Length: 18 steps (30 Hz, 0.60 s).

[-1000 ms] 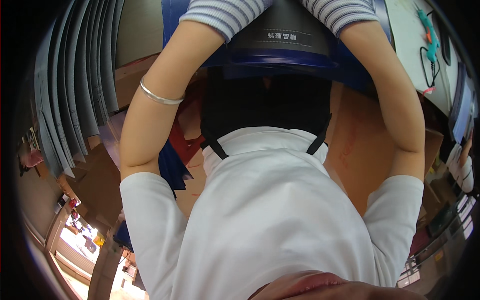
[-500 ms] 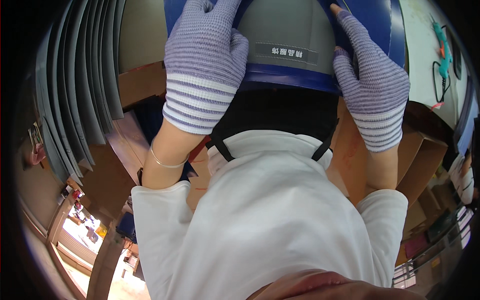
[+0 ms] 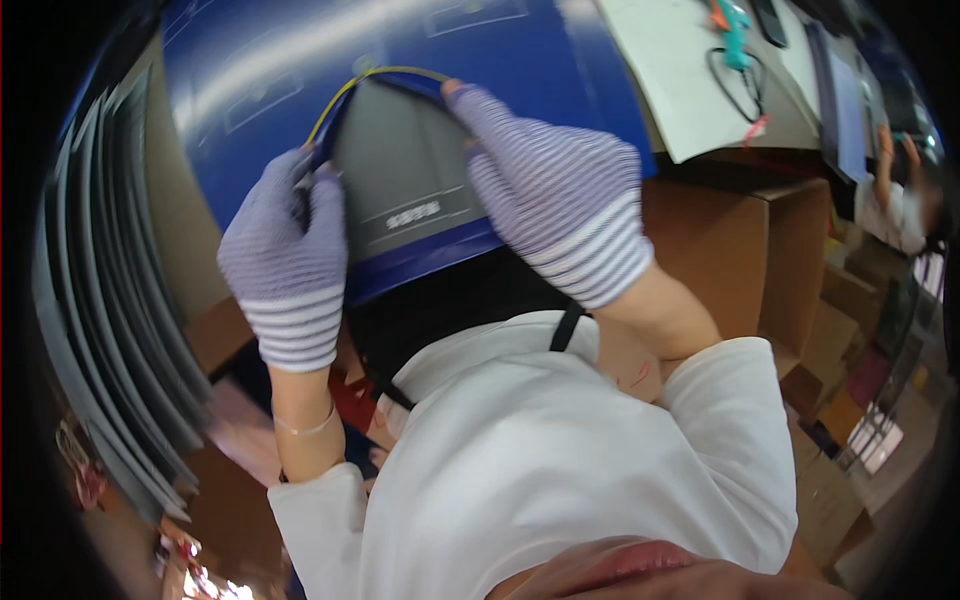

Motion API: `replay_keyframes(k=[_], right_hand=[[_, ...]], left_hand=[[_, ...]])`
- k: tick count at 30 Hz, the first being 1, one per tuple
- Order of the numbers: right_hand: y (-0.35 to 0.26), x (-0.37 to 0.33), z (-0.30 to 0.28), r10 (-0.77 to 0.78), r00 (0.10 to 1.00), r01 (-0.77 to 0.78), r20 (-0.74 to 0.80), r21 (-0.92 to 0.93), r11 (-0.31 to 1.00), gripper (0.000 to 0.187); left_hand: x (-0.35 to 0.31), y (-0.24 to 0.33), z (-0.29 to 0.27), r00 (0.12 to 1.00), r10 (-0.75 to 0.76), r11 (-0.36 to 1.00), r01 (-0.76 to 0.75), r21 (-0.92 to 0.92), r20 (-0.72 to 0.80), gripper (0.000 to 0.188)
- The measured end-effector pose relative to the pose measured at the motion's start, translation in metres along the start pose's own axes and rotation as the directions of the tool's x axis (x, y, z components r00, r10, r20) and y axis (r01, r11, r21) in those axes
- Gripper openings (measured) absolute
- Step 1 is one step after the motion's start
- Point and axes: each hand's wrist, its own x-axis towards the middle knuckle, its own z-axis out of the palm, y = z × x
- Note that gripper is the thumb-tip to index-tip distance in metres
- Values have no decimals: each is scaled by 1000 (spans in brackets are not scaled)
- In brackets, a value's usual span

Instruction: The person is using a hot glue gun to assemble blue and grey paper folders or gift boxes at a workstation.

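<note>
Blue-and-grey bag (image 3: 400, 150) lies between both hands, over a large blue sheet (image 3: 560, 90); yellow cord (image 3: 405, 70) arches across its far end. Left hand (image 3: 285, 235): gloved fingers pinched on bag's left edge. Right hand (image 3: 570, 195): forefinger at cord's right end, thumb apart from it; cannot tell whether clamped. Teal tool (image 3: 735, 45) on pale surface (image 3: 665, 75), right.

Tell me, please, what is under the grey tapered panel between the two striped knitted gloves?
Beyond the grey panel and its curved yellow edge, a glossy blue sheet shows; black cloth appears past the panel's blue near border. What lies directly under is covered, so I cannot tell.
</note>
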Motion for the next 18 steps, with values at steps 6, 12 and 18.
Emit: replay_keyframes(k=[6, 12, 18], right_hand=[[15, 1, -15, -5, 1000, 9, -18, 251, 968, 32], [195, 29, -82, 278, 870, -326, -408, -53, 944, 29], [339, 72, -64, 632, 770, -635, 86, 7, 773, 65]], left_hand=[[10, 3, 6, 999, -1, 998, 4, -65, 42, 16], [5, -24, -7, 943, 305, 952, -307, 5, -133, 23], [-6, -33, -8, 972, 68, 896, -159, -414, -226, 30]])
